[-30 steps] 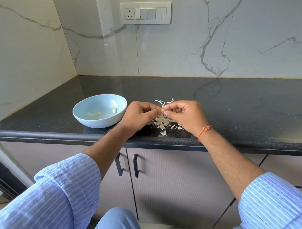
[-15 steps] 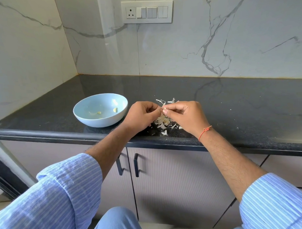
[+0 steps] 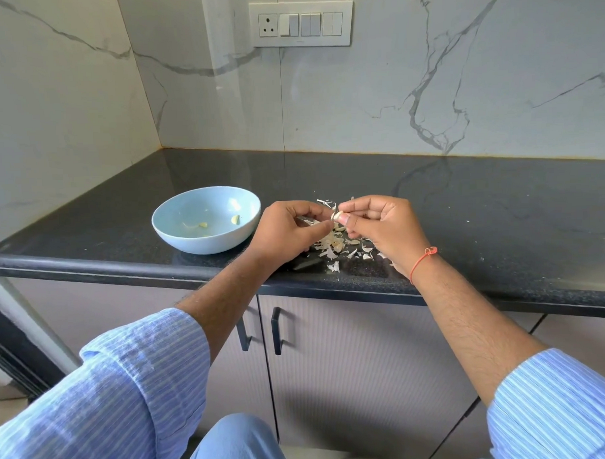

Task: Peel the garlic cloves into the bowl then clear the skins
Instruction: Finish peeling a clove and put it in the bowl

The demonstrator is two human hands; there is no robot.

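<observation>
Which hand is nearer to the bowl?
Left. The left hand is just right of the bowl, close to its rim. The right hand is farther right, beyond the left one, and both pinch a clove above the skins.

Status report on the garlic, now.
Left hand and right hand both pinching one clove. Few peeled cloves in bowl. Skins piled on counter beneath hands. Nothing in the way.

One bowl [image 3: 177, 233], two peeled cloves [image 3: 236, 219] inside, two hands [image 3: 287, 230].
</observation>
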